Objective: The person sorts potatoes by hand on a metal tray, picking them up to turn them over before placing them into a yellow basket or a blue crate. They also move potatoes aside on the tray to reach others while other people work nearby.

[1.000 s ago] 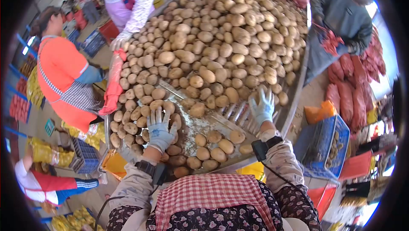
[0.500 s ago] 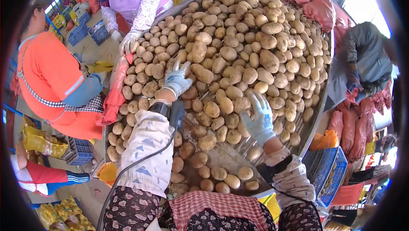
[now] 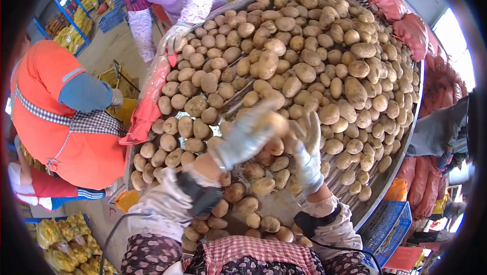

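A broad heap of potatoes (image 3: 304, 72) covers the slatted metal table (image 3: 237, 103) in front of me. My left hand (image 3: 246, 135), in a pale work glove and smeared by motion, reaches across the middle with its fingers closed on a potato (image 3: 275, 124). Close by on the right is my right hand (image 3: 307, 151), also gloved, its fingers stretched out beside that potato. More loose potatoes, among them a darker one (image 3: 234, 192), lie between my forearms near the table's front.
A person in an orange top (image 3: 71, 107) stands at the left; another's gloved hand (image 3: 175, 37) rests at the far left rim beside a red sack (image 3: 148, 105). Full red sacks (image 3: 411, 34) line the far right. A blue crate (image 3: 385, 229) stands at the lower right.
My left hand has moved right and nearer to me, closing on a potato. My right hand has shifted slightly left, beside it. The camera view has also turned somewhat.
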`<state>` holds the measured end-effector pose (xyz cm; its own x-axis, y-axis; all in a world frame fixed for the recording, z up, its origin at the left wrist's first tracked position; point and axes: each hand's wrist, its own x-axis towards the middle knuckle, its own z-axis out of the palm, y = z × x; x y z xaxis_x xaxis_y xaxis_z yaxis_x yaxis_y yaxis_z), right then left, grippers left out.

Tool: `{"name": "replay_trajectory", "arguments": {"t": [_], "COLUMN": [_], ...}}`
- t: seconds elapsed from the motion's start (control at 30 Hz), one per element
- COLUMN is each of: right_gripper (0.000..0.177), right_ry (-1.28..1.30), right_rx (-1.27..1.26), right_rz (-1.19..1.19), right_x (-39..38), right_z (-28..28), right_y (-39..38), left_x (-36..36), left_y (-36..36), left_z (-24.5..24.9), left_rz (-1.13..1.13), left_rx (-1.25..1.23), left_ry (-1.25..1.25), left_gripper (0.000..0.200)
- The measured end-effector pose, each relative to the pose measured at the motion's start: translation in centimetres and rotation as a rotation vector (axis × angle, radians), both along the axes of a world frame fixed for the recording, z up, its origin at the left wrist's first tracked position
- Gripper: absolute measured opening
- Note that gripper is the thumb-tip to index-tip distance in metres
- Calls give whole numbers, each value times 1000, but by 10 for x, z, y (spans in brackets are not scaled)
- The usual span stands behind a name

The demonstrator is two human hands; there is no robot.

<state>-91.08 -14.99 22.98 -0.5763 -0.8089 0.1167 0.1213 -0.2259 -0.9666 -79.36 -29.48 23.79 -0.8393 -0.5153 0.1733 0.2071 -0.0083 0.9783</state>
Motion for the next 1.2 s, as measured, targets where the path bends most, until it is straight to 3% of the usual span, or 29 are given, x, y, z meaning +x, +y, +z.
{"name": "replay_trajectory", "arguments": {"t": [0.03,0.1,0.17,0.23,0.27,0.3,0.33,0.4,0.43,0.5,0.53,0.57,0.63,0.7,0.77,0.8,0.83,0.9,0.93,0.97,1.0,1.03,1.07,1.1,1.17,1.2], "right_gripper": [76,58,52,48,48,49,49,64,64,77,83,83,76,78,81,80,80,77,77,77,79,82,87,87,85,84], "right_ry": [-152,-788,-1070,-1153,-1219,-1289,-1289,-898,-905,-969,-987,-984,-1208,-1118,-1254,-1238,-1243,-1064,-969,-973,-905,-835,-724,-727,-807,-936], "right_rx": [0,-51,-7,52,14,-30,-39,-147,-155,-288,-313,-320,-441,-374,-381,-459,-463,-379,-350,-359,-309,-256,-179,-177,-146,-167], "right_rz": [2,-94,-35,-137,-120,-106,-111,7,2,337,393,390,358,288,173,223,215,-39,85,81,164,247,224,219,90,22], "right_x": [3,2,-8,-13,-20,-23,-23,-23,-25,-35,-41,-39,-32,-34,-36,-40,-41,-47,-52,-55,-57,-58,-48,-44,-37,-39], "right_z": [4,-11,-12,-10,-14,-18,-19,-17,-17,-17,-33,-28,-15,-12,-14,-24,-25,-22,-21,-23,-26,-27,-11,-16,-29,-35], "right_y": [-7,-13,5,25,38,49,55,62,60,57,59,57,54,59,63,67,68,64,62,60,58,55,48,49,51,54], "left_x": [-21,-59,-74,-75,-75,-75,-70,-66,-65,-89,-98,-107,-122,-140,-131,-130,-128,-125,-119,-106,-96,-89,-82,-75,-74,-81], "left_y": [6,-5,-26,-38,-39,-42,-40,-23,-11,3,-7,-23,-61,-105,-122,-121,-123,-125,-106,-82,-52,-22,-4,16,36,32], "left_z": [-10,-16,-14,-17,-22,-27,-17,-5,-12,-23,-21,-18,-14,-65,-56,-51,-52,-51,-36,-16,-8,1,11,8,13,1], "left_rz": [11,176,411,74,141,141,167,144,126,108,204,334,668,684,493,544,534,400,267,89,-58,-138,-337,-76,-263,-162], "left_rx": [-310,-574,-1145,-1099,-1290,-1296,-1007,-418,-623,-736,-955,-949,-1174,-1137,-1047,-1205,-1207,-612,76,19,186,121,-255,-908,-767,-755], "left_ry": [29,54,-464,-767,-739,-732,-705,-569,-222,88,76,74,-302,-484,-640,-698,-701,-217,-224,-86,-8,-48,-34,190,171,239], "left_gripper": [56,57,54,50,49,49,49,47,48,45,44,51,59,64,66,66,66,57,54,52,50,53,55,52,48,45]}}
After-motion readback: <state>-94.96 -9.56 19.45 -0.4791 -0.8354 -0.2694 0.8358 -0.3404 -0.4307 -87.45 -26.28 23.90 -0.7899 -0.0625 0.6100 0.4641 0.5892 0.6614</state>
